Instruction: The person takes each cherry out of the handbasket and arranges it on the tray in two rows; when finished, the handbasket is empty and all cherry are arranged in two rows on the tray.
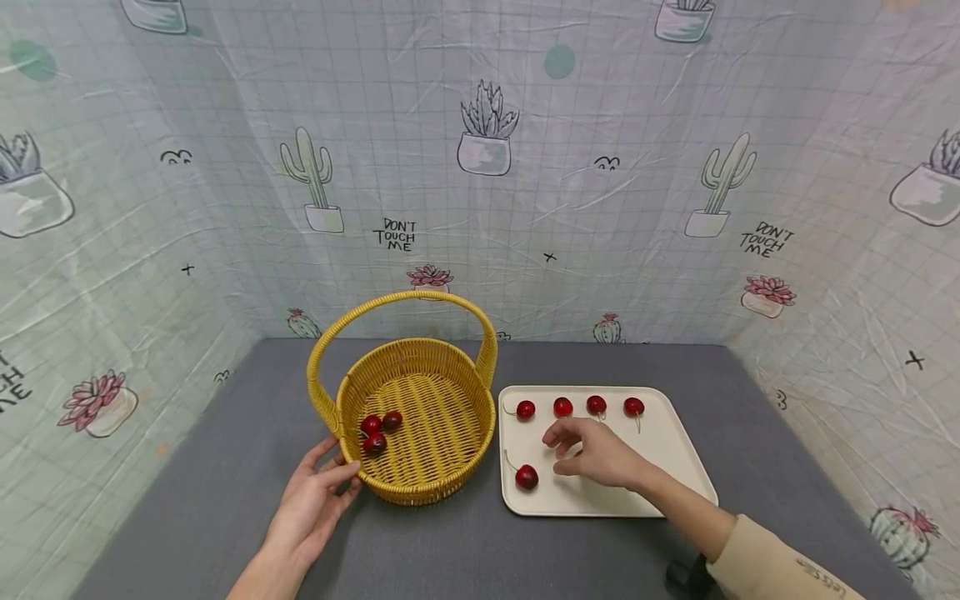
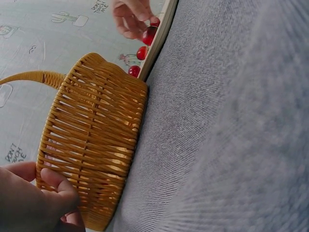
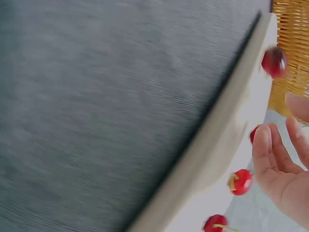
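My left hand [image 1: 306, 507] holds the front left rim of a yellow wicker basket [image 1: 420, 490] with a tall arched handle. In the left wrist view, the thumb and fingers [image 2: 60, 186] lie around the basket's edge. Three dark red cherries [image 1: 374, 443] are inside, toward the left. Over a cream tray [image 1: 675, 475] hovers my right hand [image 1: 603, 457], its fingers loosely bent and nothing visible between them. A stemmed cherry [image 1: 527, 477] lies at the tray's front left, close to those fingertips. Several more cherries [image 1: 596, 406] form a row along the tray's back.
The tray stands just right of the basket on a grey cloth-covered table [image 1: 442, 550]. A cactus-print curtain [image 1: 390, 167] hangs behind and along both sides. Near the right sleeve [image 1: 772, 562] is a dark object [image 1: 688, 577] at the front edge of view.
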A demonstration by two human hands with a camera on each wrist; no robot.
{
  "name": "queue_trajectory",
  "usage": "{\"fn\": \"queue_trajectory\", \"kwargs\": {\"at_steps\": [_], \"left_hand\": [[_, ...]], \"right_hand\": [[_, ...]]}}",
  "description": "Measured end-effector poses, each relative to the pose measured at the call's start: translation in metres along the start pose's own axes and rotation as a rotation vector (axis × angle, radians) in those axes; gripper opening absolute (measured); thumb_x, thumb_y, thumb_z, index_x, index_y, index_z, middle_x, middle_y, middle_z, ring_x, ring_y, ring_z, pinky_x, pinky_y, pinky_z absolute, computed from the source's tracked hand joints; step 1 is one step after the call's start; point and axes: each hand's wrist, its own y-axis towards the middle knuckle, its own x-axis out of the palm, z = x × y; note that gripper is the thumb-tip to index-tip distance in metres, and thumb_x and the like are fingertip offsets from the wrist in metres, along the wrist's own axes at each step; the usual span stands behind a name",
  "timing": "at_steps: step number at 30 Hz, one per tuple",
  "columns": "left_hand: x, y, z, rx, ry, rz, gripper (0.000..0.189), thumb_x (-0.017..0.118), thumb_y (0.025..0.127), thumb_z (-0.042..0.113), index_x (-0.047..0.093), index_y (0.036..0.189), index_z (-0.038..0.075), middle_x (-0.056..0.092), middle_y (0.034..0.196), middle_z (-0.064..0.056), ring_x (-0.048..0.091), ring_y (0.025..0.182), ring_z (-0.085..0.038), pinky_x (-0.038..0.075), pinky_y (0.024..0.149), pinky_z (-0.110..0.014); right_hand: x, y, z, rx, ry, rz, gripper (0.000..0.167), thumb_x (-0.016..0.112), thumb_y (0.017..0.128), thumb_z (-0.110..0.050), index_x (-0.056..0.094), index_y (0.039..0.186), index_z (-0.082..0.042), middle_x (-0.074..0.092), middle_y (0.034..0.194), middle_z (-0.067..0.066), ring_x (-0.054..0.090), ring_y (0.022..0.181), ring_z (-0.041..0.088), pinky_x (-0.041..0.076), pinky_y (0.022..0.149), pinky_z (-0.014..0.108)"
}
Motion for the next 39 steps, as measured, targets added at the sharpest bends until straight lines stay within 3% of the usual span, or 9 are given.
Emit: {"fn": "queue_trajectory", "kwargs": {"at_steps": [4,9,21,30,39], "left_hand": [[0.000,0.000,-0.001,0.002,0.001,-0.002,0.070,0.054,0.104,-0.004,0.010,0.157,0.010,0.046,0.132,-0.008,0.052,0.097,-0.013,0.047,0.082,-0.030],[-0.001,0.001,-0.001,0.004,0.004,-0.005,0.070,0.053,0.104,-0.005,0.010,0.157,0.010,0.045,0.133,-0.009,0.052,0.098,-0.013,0.046,0.082,-0.030],[0.000,0.001,-0.001,0.002,0.003,-0.003,0.071,0.053,0.104,-0.004,0.010,0.158,0.010,0.045,0.132,-0.009,0.052,0.098,-0.013,0.047,0.082,-0.030],[0.000,0.001,0.000,-0.001,0.002,-0.004,0.070,0.053,0.104,-0.004,0.010,0.158,0.010,0.044,0.133,-0.009,0.052,0.099,-0.013,0.047,0.083,-0.030],[0.000,0.000,0.000,0.001,0.001,-0.003,0.069,0.053,0.104,-0.004,0.011,0.157,0.011,0.045,0.133,-0.008,0.053,0.098,-0.013,0.047,0.082,-0.030]], "right_hand": [[-0.004,0.008,-0.010,-0.044,-0.013,0.009,0.026,0.080,0.087,0.000,0.068,0.111,0.001,0.068,0.107,0.013,0.066,0.097,0.029,0.054,0.078,0.030],[-0.004,0.024,-0.030,-0.092,0.003,0.001,0.022,0.078,0.090,-0.002,0.069,0.109,-0.009,0.068,0.105,0.004,0.065,0.097,0.022,0.057,0.082,0.033],[0.010,0.062,-0.076,-0.211,-0.012,-0.127,0.026,0.074,0.093,-0.002,0.067,0.118,-0.007,0.068,0.105,0.002,0.066,0.096,0.016,0.057,0.083,0.029],[0.031,0.092,-0.089,-0.238,-0.046,-0.181,0.029,0.076,0.091,-0.003,0.067,0.119,-0.007,0.069,0.108,0.000,0.067,0.096,0.014,0.055,0.082,0.026],[0.055,0.123,-0.092,-0.226,-0.058,-0.238,0.031,0.076,0.090,-0.001,0.068,0.120,-0.005,0.069,0.114,0.006,0.070,0.102,0.023,0.054,0.084,0.024]]}}
